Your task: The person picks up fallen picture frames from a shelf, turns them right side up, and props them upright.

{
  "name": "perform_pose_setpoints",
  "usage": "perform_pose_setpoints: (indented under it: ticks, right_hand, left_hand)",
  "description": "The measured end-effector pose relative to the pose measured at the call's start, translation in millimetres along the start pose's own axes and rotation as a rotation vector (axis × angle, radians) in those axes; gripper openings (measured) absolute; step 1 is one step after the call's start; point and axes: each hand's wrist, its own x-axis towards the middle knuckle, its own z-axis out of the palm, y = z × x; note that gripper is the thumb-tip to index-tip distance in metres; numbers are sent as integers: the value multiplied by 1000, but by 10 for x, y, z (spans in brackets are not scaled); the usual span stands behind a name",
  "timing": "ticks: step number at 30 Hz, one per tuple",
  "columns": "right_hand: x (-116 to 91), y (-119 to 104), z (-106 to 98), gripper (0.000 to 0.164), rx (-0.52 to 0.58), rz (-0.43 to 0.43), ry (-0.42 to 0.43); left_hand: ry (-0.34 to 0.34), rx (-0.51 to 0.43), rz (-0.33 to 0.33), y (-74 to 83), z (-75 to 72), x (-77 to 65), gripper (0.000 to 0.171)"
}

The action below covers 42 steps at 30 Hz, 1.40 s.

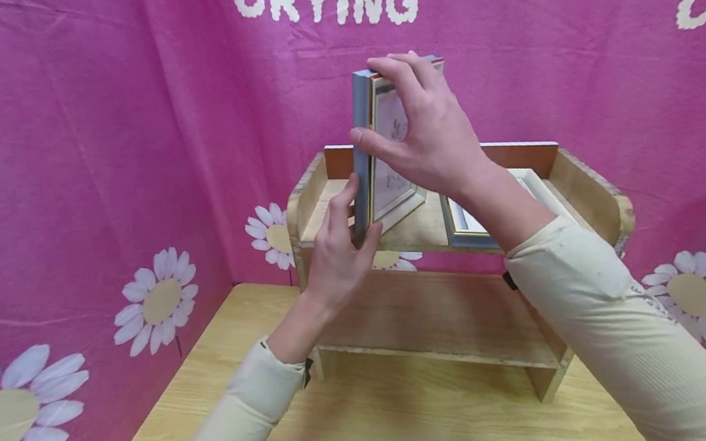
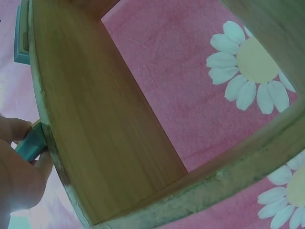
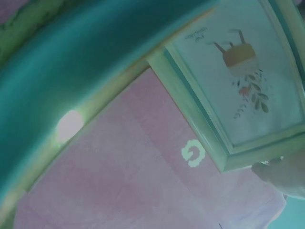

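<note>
A picture frame (image 1: pixel 389 116) with blue-grey sides and a pale inner border stands upright, angled, at the left of a small wooden shelf's top board (image 1: pixel 424 224). My left hand (image 1: pixel 339 257) pinches its lower near corner; the left wrist view shows the thumb and fingers around the frame's edge (image 2: pixel 32 144). Over the top edge lie the fingers of my right hand (image 1: pixel 436 129), with the thumb against the near side. A potted-plant print (image 3: pixel 240 62) shows behind its glass in the right wrist view. My right hand and forearm partly cover the frames in the head view.
A second picture frame (image 1: pixel 479 239) lies flat on the top board, right of the upright one. The wooden shelf has raised side panels (image 1: pixel 596 192) and a lower board (image 1: pixel 425 319). It stands on a wooden table (image 1: pixel 371 422) before a pink cloth backdrop (image 1: pixel 291 86) with daisies.
</note>
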Motion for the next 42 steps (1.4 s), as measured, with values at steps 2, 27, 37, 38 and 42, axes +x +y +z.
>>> perform_pose_setpoints:
  ticks: [2, 27, 37, 38, 42]
  right_hand:
    - [6, -3, 15, 73, -28, -6, 22]
    - [28, 12, 80, 82, -39, -5, 47]
    - [22, 92, 29, 81, 13, 48, -9]
    - [20, 99, 27, 81, 17, 56, -12]
    - [12, 132, 18, 81, 47, 80, -17]
  left_hand:
    - [-11, -29, 19, -22, -31, 12, 65]
    - [-160, -187, -108, -103, -242, 170, 37]
    - [-225, -160, -92, -103, -198, 206, 39]
    - [-234, -151, -85, -103, -200, 213, 39]
    - [-281, -130, -80, -115, -182, 242, 40]
